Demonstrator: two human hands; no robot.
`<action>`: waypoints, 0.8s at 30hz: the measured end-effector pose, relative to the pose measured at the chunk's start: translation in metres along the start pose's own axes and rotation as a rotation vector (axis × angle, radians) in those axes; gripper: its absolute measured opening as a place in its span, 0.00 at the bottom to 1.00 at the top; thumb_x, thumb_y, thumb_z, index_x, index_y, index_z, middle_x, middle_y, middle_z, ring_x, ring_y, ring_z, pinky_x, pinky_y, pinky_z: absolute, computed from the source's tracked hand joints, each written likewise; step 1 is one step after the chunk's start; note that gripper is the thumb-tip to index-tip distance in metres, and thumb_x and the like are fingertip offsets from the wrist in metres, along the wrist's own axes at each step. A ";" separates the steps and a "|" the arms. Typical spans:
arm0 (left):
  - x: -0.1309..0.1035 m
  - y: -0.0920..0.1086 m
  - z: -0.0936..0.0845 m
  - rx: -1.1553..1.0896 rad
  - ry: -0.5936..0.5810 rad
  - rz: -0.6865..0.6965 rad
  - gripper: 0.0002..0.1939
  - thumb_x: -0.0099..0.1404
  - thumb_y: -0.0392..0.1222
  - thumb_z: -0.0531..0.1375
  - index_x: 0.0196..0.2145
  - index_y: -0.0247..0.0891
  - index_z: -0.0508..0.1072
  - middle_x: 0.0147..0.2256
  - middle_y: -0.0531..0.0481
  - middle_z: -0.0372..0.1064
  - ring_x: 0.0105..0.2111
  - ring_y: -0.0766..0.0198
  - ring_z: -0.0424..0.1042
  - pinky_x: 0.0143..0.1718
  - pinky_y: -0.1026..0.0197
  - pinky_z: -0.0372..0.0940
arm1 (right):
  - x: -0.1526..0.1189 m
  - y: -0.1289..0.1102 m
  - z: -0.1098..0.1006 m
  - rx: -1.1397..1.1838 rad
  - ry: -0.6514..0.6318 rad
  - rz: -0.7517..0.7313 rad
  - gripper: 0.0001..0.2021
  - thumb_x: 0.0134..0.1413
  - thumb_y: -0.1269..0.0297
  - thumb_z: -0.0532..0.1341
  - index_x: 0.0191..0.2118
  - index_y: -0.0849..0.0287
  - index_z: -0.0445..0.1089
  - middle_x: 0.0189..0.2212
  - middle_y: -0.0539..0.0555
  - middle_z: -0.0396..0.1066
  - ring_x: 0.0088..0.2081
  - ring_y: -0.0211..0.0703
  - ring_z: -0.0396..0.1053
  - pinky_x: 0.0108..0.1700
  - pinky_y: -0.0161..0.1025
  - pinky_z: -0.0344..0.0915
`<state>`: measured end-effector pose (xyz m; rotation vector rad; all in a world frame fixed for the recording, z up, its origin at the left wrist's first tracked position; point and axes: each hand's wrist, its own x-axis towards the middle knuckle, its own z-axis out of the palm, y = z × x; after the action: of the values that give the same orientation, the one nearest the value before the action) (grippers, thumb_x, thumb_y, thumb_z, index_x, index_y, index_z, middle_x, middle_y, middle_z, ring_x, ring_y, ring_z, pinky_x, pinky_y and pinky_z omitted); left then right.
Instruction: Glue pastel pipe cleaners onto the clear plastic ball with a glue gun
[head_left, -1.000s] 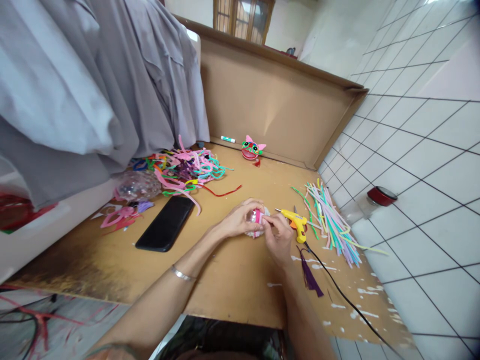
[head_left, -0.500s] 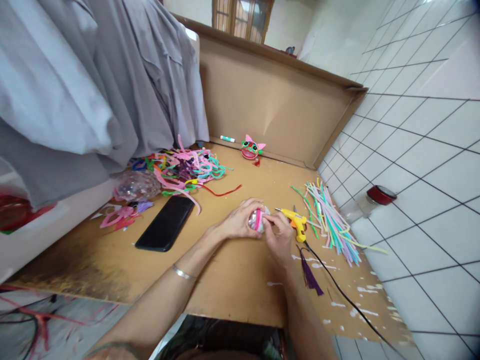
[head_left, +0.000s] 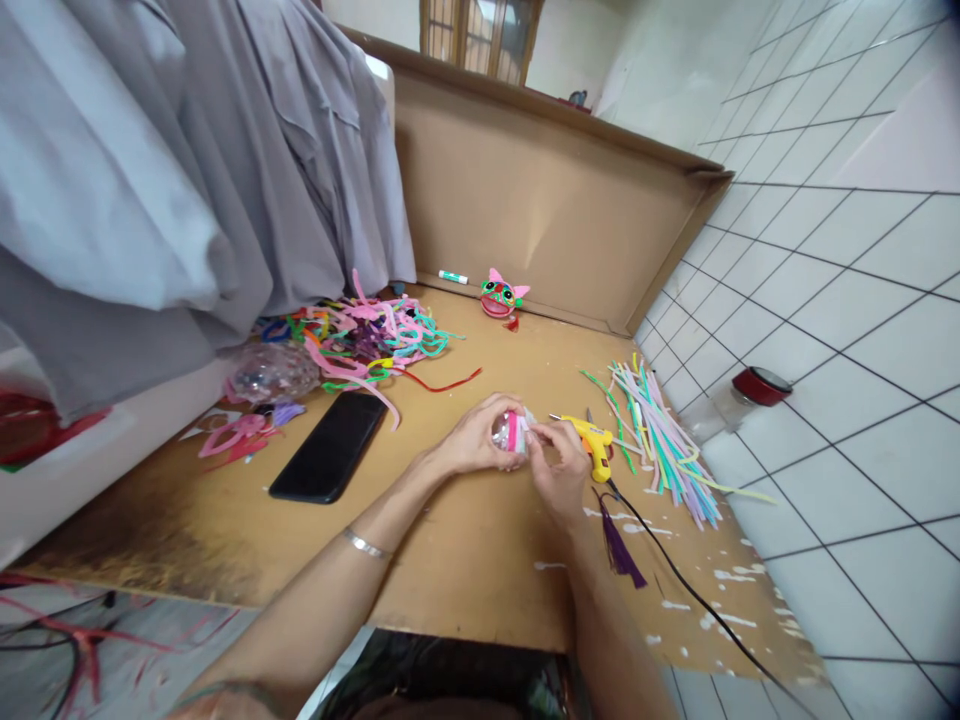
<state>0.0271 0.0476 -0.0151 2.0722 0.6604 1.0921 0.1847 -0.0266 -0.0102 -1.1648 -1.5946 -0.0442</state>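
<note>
A small clear plastic ball (head_left: 501, 432) with a bright pink fuzzy band (head_left: 513, 432) and a whitish strip (head_left: 526, 424) beside the band is in my left hand (head_left: 474, 437). The left fingers wrap round its far and left sides. On its right side, my right hand (head_left: 559, 468) pinches at the whitish strip with thumb and forefinger; the fingertips partly hide that strip. Just right of the right hand lies a yellow hot glue gun (head_left: 596, 446), its nozzle pointing left. A purple tassel (head_left: 619, 545) rests below the glue gun.
Pastel pipe cleaners (head_left: 667, 440) lie in a bundle at right, by the tiled wall. A tangled pile of colourful pipe cleaners (head_left: 375, 330), a clear plastic piece (head_left: 274, 372) and a black phone (head_left: 330, 447) are at left. A decorated animal head (head_left: 501, 295) and a marker (head_left: 453, 277) sit at the back.
The ball has turned slightly in my left hand, and more of the whitish strip shows beside the pink band. My right fingers stay at its right side.
</note>
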 end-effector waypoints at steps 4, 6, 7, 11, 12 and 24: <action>0.000 0.002 -0.001 0.020 -0.021 0.005 0.28 0.45 0.38 0.70 0.45 0.40 0.69 0.51 0.43 0.68 0.55 0.51 0.68 0.57 0.50 0.63 | 0.000 0.001 0.000 -0.033 0.030 -0.013 0.05 0.60 0.66 0.59 0.37 0.56 0.73 0.31 0.52 0.70 0.32 0.40 0.70 0.36 0.38 0.69; 0.000 0.003 -0.001 0.026 -0.021 0.009 0.28 0.45 0.37 0.70 0.45 0.39 0.69 0.51 0.43 0.67 0.54 0.51 0.68 0.57 0.51 0.63 | 0.000 0.001 -0.001 -0.083 0.028 -0.056 0.05 0.59 0.67 0.59 0.38 0.56 0.73 0.32 0.53 0.70 0.33 0.40 0.69 0.37 0.39 0.69; 0.000 0.004 -0.001 0.025 -0.018 0.013 0.28 0.44 0.36 0.70 0.45 0.39 0.69 0.51 0.43 0.67 0.54 0.51 0.68 0.56 0.51 0.63 | 0.000 0.000 -0.001 -0.109 0.020 -0.080 0.05 0.59 0.68 0.59 0.38 0.56 0.73 0.32 0.53 0.70 0.33 0.41 0.69 0.38 0.40 0.69; 0.000 0.004 0.000 0.023 -0.017 0.020 0.28 0.44 0.36 0.70 0.45 0.39 0.68 0.51 0.42 0.67 0.54 0.52 0.68 0.57 0.51 0.63 | 0.000 -0.003 -0.002 -0.110 0.016 -0.085 0.05 0.58 0.69 0.58 0.35 0.56 0.72 0.30 0.53 0.69 0.32 0.41 0.69 0.36 0.39 0.67; 0.000 0.004 0.000 0.027 -0.021 0.019 0.28 0.44 0.36 0.70 0.45 0.39 0.68 0.51 0.42 0.68 0.54 0.51 0.68 0.57 0.51 0.63 | 0.000 -0.004 -0.002 -0.091 0.028 -0.069 0.05 0.58 0.69 0.58 0.35 0.57 0.71 0.29 0.52 0.69 0.31 0.40 0.68 0.35 0.38 0.67; -0.001 0.006 0.001 0.062 -0.030 0.065 0.27 0.47 0.34 0.67 0.46 0.39 0.69 0.51 0.41 0.68 0.55 0.51 0.69 0.57 0.50 0.64 | 0.000 -0.005 -0.001 -0.276 -0.090 -0.156 0.12 0.59 0.67 0.56 0.46 0.56 0.72 0.35 0.55 0.69 0.38 0.46 0.67 0.42 0.45 0.64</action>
<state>0.0275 0.0429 -0.0118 2.1718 0.6234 1.0868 0.1816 -0.0297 -0.0072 -1.2637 -1.7973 -0.3262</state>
